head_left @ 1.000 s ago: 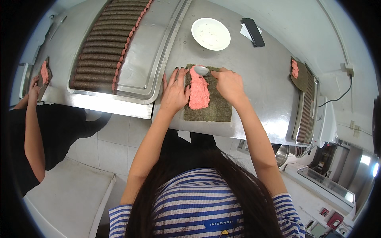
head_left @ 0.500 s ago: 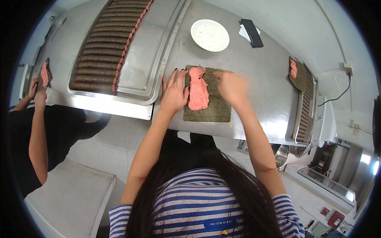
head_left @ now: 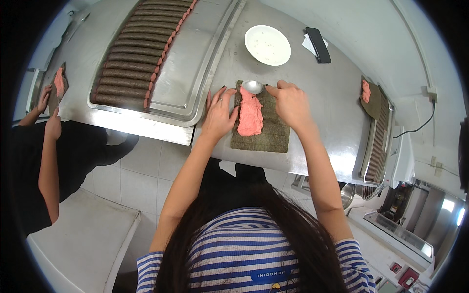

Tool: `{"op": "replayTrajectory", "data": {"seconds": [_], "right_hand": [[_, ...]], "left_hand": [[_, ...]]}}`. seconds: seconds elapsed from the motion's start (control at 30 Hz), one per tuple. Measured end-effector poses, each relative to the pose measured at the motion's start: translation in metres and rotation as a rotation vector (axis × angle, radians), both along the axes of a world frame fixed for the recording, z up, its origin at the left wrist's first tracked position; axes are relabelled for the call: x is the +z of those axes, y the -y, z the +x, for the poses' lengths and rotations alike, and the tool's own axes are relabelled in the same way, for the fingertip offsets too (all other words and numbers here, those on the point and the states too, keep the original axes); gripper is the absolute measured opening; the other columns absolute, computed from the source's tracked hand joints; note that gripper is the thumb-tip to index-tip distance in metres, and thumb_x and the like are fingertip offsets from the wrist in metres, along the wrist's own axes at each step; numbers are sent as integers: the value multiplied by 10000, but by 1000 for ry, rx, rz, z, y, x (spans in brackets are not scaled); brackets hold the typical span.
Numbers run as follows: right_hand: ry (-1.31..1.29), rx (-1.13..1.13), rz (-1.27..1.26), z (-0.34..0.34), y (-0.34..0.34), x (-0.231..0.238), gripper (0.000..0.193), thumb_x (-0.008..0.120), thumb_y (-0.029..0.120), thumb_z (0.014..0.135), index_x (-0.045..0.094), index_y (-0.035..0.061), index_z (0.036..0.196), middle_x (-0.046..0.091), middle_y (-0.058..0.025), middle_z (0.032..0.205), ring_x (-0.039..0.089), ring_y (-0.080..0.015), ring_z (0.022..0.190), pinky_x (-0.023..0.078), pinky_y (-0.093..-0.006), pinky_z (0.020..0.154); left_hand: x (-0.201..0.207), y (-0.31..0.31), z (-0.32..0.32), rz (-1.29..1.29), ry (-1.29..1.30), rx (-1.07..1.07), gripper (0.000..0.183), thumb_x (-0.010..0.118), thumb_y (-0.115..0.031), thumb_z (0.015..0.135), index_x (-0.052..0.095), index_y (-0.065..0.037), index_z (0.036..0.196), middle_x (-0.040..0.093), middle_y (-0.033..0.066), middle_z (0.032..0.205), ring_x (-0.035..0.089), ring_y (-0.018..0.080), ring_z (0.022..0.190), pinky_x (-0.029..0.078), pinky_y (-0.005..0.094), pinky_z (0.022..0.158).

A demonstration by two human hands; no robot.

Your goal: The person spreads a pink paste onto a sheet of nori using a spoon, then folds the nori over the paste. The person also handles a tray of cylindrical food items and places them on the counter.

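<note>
A dark green seaweed sheet [head_left: 276,134] lies on the steel table in front of me. Along its left part runs a thick strip of pink paste [head_left: 251,117]. My right hand [head_left: 293,103] is closed round the handle of a metal spoon [head_left: 252,87], whose shiny bowl rests at the far end of the paste. My left hand [head_left: 219,113] lies beside the sheet's left edge with fingers spread, the fingertips near or touching that edge. I see nothing held in it.
A steel tray [head_left: 188,97] at the left holds several seaweed rolls [head_left: 139,51] with pink ends. Beyond the sheet stand a white bowl [head_left: 267,45] and a black phone [head_left: 317,45]. Another tray of rolls [head_left: 376,141] is far right. At far left, a co-worker's hands [head_left: 51,122] work on another sheet.
The spoon has turned so its bowl now shows clearly at the paste's far end, and the paste there looks smoother. The whole view has shifted slightly; my left hand stays beside the sheet.
</note>
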State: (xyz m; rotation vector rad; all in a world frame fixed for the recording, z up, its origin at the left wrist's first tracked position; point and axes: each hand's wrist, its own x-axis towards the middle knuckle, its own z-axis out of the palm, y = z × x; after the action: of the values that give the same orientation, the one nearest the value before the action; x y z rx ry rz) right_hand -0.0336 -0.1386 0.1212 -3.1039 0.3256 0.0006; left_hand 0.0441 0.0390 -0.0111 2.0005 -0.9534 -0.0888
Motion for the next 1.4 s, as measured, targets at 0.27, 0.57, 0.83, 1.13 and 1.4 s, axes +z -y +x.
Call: {"op": "replayTrajectory", "data": {"seconds": [0.27, 0.57, 0.83, 1.13, 1.4], "right_hand": [[-52, 252, -83, 12, 25, -9, 282, 561, 103, 787, 722, 154, 1013, 607, -46, 832, 606, -222, 865, 501, -367, 698], [-72, -107, 41, -1, 11, -17, 349, 517, 44, 791, 684, 130, 1085, 628, -108, 894, 641, -295, 839, 527, -432, 716], [-2, -253, 2, -22, -52, -47, 354, 550, 58, 793, 630, 82, 1137, 614, -131, 927, 651, -314, 843, 551, -429, 676], [71, -33, 1, -12, -12, -16, 319, 560, 41, 768, 711, 104, 1042, 592, -94, 840, 602, -273, 827, 507, -404, 713], [10, 154, 11, 8, 34, -35, 402, 553, -3, 739, 723, 162, 1064, 583, -79, 821, 590, -260, 824, 495, -393, 733]], "left_hand": [[3, -1, 0, 24, 34, -19, 461, 640, -113, 819, 467, -68, 1244, 572, 87, 1244, 434, 322, 1291, 184, 609, 1116], [2, -1, 0, 44, 28, -19, 461, 634, -109, 816, 467, -69, 1245, 575, 78, 1243, 432, 316, 1294, 177, 605, 1119], [2, 0, -1, 47, 26, -16, 489, 648, -109, 806, 461, -68, 1257, 571, 67, 1253, 432, 306, 1297, 183, 610, 1114], [1, -1, 0, 56, 10, -15, 459, 630, -135, 823, 469, -74, 1249, 578, 82, 1243, 425, 312, 1302, 172, 613, 1118], [0, 0, 0, 48, 8, -23, 452, 626, -133, 823, 478, -77, 1247, 576, 86, 1245, 422, 316, 1303, 167, 613, 1120]]}}
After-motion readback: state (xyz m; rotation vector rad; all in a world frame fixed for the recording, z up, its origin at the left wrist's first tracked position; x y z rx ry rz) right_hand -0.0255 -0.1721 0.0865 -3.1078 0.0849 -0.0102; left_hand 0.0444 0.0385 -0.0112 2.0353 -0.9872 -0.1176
